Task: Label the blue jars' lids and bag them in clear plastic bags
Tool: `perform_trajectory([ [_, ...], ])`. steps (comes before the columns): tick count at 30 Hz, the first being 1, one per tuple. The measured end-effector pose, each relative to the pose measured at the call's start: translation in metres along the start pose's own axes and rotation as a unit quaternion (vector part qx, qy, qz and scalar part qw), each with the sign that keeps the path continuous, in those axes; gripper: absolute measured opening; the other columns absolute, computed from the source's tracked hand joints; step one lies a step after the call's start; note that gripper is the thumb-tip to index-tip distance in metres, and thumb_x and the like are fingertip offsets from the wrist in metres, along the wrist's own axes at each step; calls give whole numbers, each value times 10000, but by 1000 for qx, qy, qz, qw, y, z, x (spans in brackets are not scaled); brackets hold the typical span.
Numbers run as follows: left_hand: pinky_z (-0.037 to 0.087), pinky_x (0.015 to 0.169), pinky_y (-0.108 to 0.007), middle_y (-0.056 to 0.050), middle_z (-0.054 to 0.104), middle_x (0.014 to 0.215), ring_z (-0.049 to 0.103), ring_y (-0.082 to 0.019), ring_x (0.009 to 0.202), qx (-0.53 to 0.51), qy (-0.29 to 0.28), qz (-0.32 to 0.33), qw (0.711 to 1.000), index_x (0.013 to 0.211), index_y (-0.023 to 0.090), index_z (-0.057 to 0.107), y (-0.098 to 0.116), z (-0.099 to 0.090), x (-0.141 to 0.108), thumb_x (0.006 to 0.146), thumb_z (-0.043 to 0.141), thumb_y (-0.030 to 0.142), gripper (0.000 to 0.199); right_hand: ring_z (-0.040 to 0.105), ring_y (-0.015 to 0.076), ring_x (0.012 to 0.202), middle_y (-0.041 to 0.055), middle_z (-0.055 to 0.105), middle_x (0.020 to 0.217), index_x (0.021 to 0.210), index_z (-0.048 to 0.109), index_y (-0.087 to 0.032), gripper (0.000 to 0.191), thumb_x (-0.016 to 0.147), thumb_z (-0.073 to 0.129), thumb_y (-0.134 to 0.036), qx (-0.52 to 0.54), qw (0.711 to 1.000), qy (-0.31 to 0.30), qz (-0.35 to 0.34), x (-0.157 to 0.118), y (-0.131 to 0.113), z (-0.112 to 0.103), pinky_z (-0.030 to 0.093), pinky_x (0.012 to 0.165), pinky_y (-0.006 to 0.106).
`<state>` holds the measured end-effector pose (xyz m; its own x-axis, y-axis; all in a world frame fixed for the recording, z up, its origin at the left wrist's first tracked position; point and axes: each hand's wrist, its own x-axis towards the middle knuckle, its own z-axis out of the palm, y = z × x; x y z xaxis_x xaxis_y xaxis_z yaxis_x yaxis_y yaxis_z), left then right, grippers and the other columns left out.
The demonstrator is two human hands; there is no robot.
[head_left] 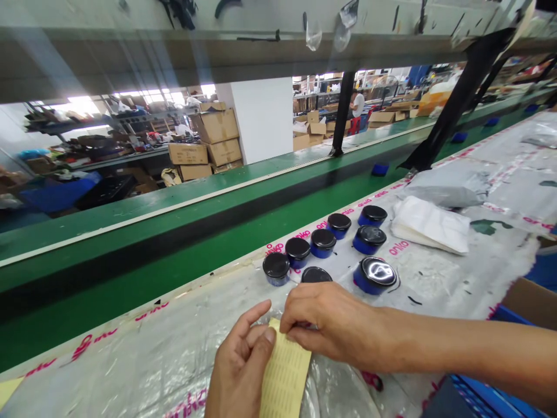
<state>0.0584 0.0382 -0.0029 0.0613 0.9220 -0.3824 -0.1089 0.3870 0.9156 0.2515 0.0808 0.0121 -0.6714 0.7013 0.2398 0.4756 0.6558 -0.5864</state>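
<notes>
The left hand (240, 366) and right hand (331, 325) are close together at the near edge of the bench, both on a yellow printed slip (285, 371). The right fingers (296, 320) pinch its top corner, and the left thumb (266, 343) presses against its left edge. The slip stands tilted over a crumpled clear plastic sheet (130, 354) printed with pink "anko" lettering.

Just beyond the right hand sit eight blue jars with black lids (322, 242), the nearest one partly hidden behind the fingers. Off to the right lie a white folded packet (429, 225) and a grey plastic bag (448, 188). A green conveyor belt (183, 244) runs along the far side – past it, cardboard cartons (215, 142) are stacked, and a co-worker in a white shirt (357, 104) stands in the distance.
</notes>
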Motion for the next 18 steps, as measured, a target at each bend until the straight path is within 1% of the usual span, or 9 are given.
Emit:
perform_trajectory([
  [2, 418, 593, -241, 49, 628, 666, 589, -131, 603, 1, 5, 4, 1000, 1294, 189, 584, 0, 1, 0, 772, 778, 515, 645, 645, 158, 839, 15, 721, 889, 956, 748, -203, 168, 852, 638, -131, 10, 1000, -2, 29, 2, -3, -2, 457, 765, 249],
  [4, 432, 611, -245, 42, 645, 680, 592, -134, 612, 0, 6, 5, 1000, 1289, 189, 589, 0, 0, -1, 764, 785, 511, 646, 648, 162, 817, 19, 728, 894, 1003, 749, -196, 217, 832, 638, -119, 15, 999, -9, 48, 3, -6, -5, 461, 755, 253],
  [6, 447, 626, -251, 24, 681, 715, 599, -137, 615, -3, 4, 3, 1000, 1286, 188, 588, 0, 0, -1, 751, 794, 517, 661, 657, 171, 846, 36, 733, 923, 1063, 750, -184, 263, 847, 619, -114, 15, 999, -25, 36, 4, -8, -9, 468, 785, 261],
  [8, 443, 612, -246, 7, 710, 751, 598, -133, 607, -7, 3, -3, 1000, 1293, 189, 578, 1, 0, -2, 746, 797, 524, 678, 663, 174, 879, 50, 733, 946, 1085, 756, -180, 276, 863, 608, -111, 19, 999, -41, 13, 4, -8, -11, 473, 811, 259],
  [10, 425, 585, -234, -2, 726, 774, 587, -122, 587, -11, 1, -6, 1000, 1303, 189, 563, 1, -1, -2, 752, 794, 520, 683, 666, 169, 884, 50, 733, 946, 1061, 768, -183, 261, 861, 616, -112, 31, 998, -45, 10, 4, -7, -11, 475, 813, 248],
  [14, 418, 569, -224, 3, 716, 748, 568, -109, 567, -3, 3, 3, 1000, 1280, 186, 580, -1, 0, -2, 770, 779, 502, 632, 663, 148, 844, 27, 733, 914, 980, 773, -191, 245, 810, 622, -99, 49, 998, -29, 34, 5, -6, -10, 469, 793, 228],
  [18, 454, 613, -233, 13, 690, 702, 610, -139, 633, 36, 27, 27, 999, 1213, 189, 635, -5, 2, -1, 744, 786, 518, 593, 633, 114, 700, -12, 714, 805, 876, 742, -189, 218, 730, 606, -101, 64, 993, -42, 88, 8, -9, -10, 432, 663, 204],
])
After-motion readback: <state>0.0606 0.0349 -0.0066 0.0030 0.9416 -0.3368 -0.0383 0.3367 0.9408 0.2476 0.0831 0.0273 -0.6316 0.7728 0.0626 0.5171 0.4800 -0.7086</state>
